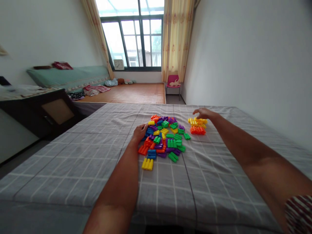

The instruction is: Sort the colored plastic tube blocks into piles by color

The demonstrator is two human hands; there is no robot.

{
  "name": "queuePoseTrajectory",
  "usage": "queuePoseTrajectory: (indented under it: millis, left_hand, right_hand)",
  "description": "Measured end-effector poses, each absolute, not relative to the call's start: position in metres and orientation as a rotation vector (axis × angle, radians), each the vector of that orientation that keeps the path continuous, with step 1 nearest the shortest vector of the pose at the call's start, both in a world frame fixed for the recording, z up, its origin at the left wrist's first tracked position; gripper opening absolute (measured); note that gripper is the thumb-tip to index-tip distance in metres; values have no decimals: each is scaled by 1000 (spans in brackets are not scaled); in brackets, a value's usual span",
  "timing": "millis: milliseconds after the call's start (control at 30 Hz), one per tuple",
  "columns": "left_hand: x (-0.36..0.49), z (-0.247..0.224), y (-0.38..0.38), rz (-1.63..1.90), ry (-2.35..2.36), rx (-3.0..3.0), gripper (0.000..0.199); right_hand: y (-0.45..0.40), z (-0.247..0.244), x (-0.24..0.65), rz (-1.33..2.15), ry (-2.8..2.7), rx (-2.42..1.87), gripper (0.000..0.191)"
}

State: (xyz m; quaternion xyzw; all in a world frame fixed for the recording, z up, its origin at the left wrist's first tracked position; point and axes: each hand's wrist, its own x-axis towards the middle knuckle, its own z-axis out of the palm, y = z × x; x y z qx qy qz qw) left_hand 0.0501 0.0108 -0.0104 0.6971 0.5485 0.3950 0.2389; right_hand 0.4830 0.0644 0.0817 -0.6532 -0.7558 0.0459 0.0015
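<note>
The left hand [140,132] touches the plastic block pile [172,143], grip unclear; the right hand [204,113], fingers parted, is right of the pile.

Just below the centre of the frame I have a loose heap of small ribbed plastic blocks [163,136], blue, orange, purple, green and yellow, lying at all angles, many overlapping. One yellow block [147,164] lies apart at the heap's lower left, its three tubes pointing toward me. Right of centre, well apart from the heap, I see yellow blocks [197,122] bunched together, with orange blocks [198,130] in a neat row just below them in the frame.
</note>
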Motion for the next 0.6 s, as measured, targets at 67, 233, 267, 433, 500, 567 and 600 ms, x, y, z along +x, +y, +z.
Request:
queuePoseTrajectory:
  millis: [67, 233, 267, 433, 500, 567, 600]
  left_hand:
    - [50, -11, 12, 1081, 1501, 1916, 50]
    - [51, -10, 10, 1094, 1493, 1914, 50]
    - [51, -10, 9, 1097, 1488, 1917, 50]
    - [50, -11, 10, 1145, 1516, 1890, 48]
    - [49, -13, 13, 1228, 1487, 1831, 45]
    - [48, -14, 15, 1324, 1436, 1761, 42]
    - [47, -15, 17, 1360, 1415, 1733, 41]
  right_hand:
    - [58, 85, 460, 142, -2414, -1909, 37]
    - [47, 64, 386, 174, -2467, -1562, 36]
    - [47, 58, 373, 151, -2446, -1528, 39]
    - [41, 33, 321, 164, -2461, -1353, 40]
    - [30, 29, 306, 147, -2497, -1220, 39]
    - [13, 28, 292, 123, -2509, -1076, 39]
    - [3, 27, 286, 113, -2509, -1007, 39]
